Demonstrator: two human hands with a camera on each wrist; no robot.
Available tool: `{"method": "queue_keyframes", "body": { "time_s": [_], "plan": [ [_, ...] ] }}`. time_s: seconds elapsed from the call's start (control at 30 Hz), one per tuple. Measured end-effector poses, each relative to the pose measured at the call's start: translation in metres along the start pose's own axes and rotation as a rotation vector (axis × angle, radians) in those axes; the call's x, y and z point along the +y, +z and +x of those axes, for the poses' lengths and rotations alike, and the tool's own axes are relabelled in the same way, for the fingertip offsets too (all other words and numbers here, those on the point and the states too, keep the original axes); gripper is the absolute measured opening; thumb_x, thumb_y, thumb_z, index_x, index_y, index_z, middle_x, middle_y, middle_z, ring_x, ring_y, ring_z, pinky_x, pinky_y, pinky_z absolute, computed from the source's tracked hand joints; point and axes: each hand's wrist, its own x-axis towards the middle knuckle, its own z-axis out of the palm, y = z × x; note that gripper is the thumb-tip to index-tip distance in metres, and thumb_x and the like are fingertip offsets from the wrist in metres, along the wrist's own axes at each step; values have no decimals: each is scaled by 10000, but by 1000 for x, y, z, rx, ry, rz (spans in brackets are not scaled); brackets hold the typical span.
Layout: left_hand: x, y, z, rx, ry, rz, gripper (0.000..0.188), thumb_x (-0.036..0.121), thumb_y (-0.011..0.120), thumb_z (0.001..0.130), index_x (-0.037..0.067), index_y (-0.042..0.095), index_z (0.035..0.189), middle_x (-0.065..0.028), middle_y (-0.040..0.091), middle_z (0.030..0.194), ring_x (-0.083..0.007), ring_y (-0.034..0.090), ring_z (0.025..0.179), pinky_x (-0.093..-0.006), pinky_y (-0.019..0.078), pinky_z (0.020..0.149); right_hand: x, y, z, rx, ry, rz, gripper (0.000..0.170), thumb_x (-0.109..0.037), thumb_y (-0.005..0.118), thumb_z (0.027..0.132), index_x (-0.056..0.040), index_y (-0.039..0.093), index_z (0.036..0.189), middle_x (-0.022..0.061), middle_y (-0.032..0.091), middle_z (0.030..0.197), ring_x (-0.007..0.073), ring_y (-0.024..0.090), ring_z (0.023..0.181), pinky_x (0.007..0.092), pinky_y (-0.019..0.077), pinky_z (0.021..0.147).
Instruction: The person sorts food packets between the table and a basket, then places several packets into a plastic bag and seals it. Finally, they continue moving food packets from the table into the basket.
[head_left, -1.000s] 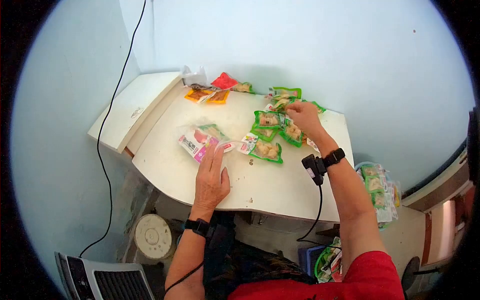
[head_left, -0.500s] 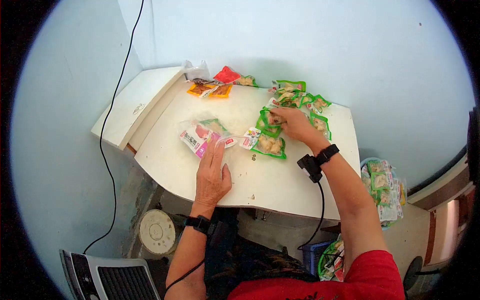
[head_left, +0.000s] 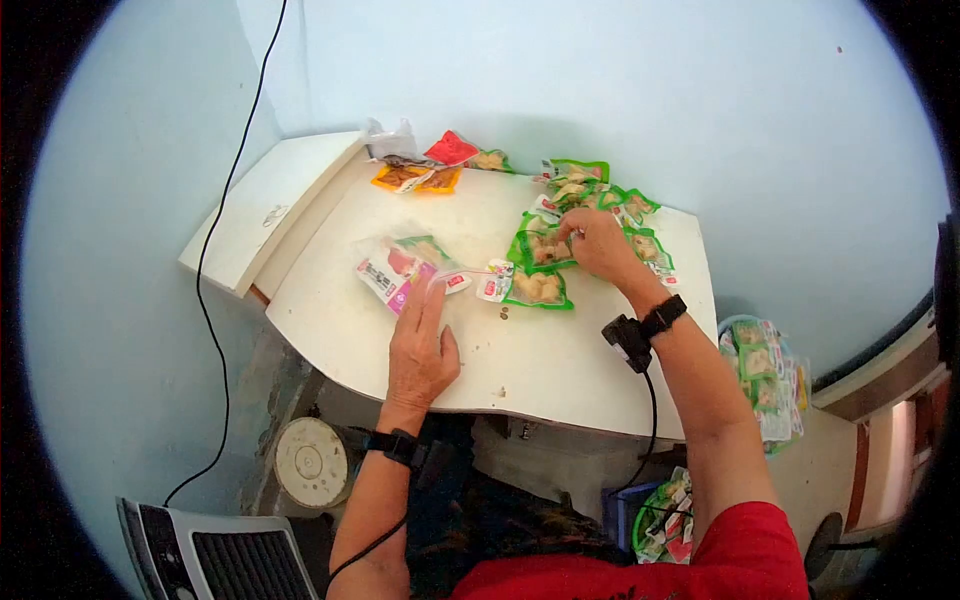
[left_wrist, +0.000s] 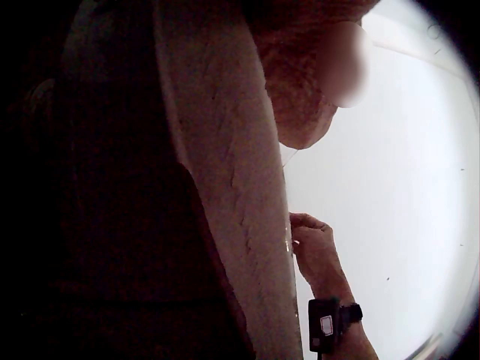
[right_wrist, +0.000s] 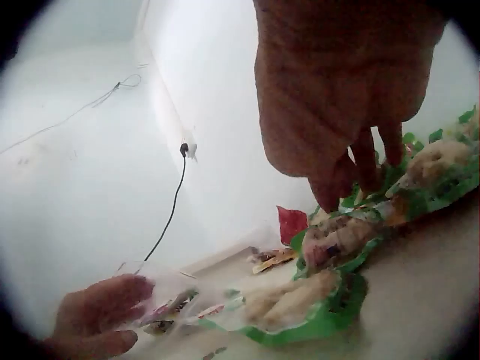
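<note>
My left hand point(head_left: 420, 355) lies with fingers nearly straight over the near edge of a clear plastic bag point(head_left: 385, 258) with a white and pink print; a green packet shows inside it. The thumb stands apart from the fingers. My right hand point(head_left: 603, 248) reaches down with bent fingers, fingertips at a green-edged food packet point(head_left: 545, 247) with pale pieces inside. In the right wrist view its fingers point(right_wrist: 365, 161) point down among the packets. Another green-edged packet point(head_left: 538, 288) lies between the hands, its white end near the bag.
More green-edged packets point(head_left: 578, 172) lie at the back right of the white table point(head_left: 480, 375). Orange-edged packets point(head_left: 418, 180) and a red packet point(head_left: 452, 149) sit at the back left. Beside the table stand a basket of packets point(head_left: 762, 370) and a round stool point(head_left: 312, 462). A cable hangs from my right wrist.
My right hand moved from the back packets nearer, shifting one green packet to the right, then settled over the middle packets. The left hand stays on the bag.
</note>
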Motion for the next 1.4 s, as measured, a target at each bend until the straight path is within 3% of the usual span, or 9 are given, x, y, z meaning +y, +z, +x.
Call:
{"method": "queue_keyframes", "body": {
  "time_s": [0.2, 0.4, 0.5, 0.63, 0.83, 0.87, 1.07, 1.27, 1.4],
  "plan": [
    [1, -1, 0, 0, 4, -15, 660, -88, 561, 737, -3, 445, 1382, -265, 436, 1425, -413, 424, 1334, -434, 379, 1095, 12, 30, 48, 106, 49, -128, 214, -35, 587, 767, -40, 724, 931, 214, 663, 960, 373, 626, 968, 445, 496, 885],
    [1, -1, 1, -1, -18, -7, 649, -95, 555, 733, -14, 454, 1369, -246, 446, 1426, -407, 435, 1326, -433, 383, 1092, 41, 49, 75, -52, -422, -362, 291, -43, 593, 788, -117, 718, 1040, 150, 640, 1125, 375, 581, 1071, 449, 482, 919],
    [2, -2, 1, 4, -19, -17, 647, -96, 555, 732, -18, 457, 1366, -240, 448, 1427, -408, 444, 1316, -435, 388, 1087, 10, 24, 86, -396, -316, -527, 247, -65, 620, 783, -132, 708, 1003, 139, 641, 1099, 375, 585, 1042, 455, 488, 894],
    [-1, -1, 1, 25, -7, -14, 643, -95, 553, 728, -20, 461, 1359, -239, 450, 1425, -411, 454, 1305, -436, 393, 1084, 10, 8, 99, -350, -183, -479, 182, -90, 723, 711, -48, 629, 861, 121, 657, 1019, 359, 599, 964, 445, 486, 819],
    [-4, 1, 0, 48, 25, -4, 647, -114, 527, 716, -18, 462, 1353, -244, 455, 1415, -415, 456, 1303, -437, 416, 1067, -10, -37, 94, 36, -67, 7, 236, -162, 740, 749, -12, 653, 909, 157, 661, 842, 284, 620, 777, 388, 500, 703],
    [-5, 1, -1, 52, 27, 2, 649, -117, 523, 715, -17, 461, 1353, -247, 455, 1414, -418, 455, 1302, -438, 418, 1065, -13, -43, 89, 67, 13, 119, 231, -203, 755, 773, -13, 681, 882, 94, 647, 737, 188, 578, 644, 322, 474, 608],
    [-3, -1, 0, 72, 42, -26, 649, -127, 509, 708, -11, 463, 1345, -261, 455, 1402, -430, 453, 1295, -444, 421, 1056, -55, -64, 25, -30, 259, 517, 142, -168, 689, 856, -60, 630, 786, -12, 595, 707, 44, 490, 590, 229, 406, 514],
    [-3, -1, -2, 85, 12, -48, 639, -134, 495, 712, -7, 471, 1338, -269, 455, 1396, -425, 461, 1288, -440, 422, 1055, -72, -46, -41, -131, 538, 874, 131, -147, 688, 874, -24, 658, 912, 29, 629, 738, 115, 606, 606, 283, 499, 516],
    [-1, -4, -2, 79, -4, -60, 607, -121, 490, 713, -12, 495, 1310, -259, 447, 1399, -411, 458, 1289, -433, 417, 1062, -102, -21, -76, -146, 717, 1301, 153, -134, 628, 934, -8, 617, 1020, 83, 663, 884, 188, 682, 742, 379, 605, 655]
  ]
}}
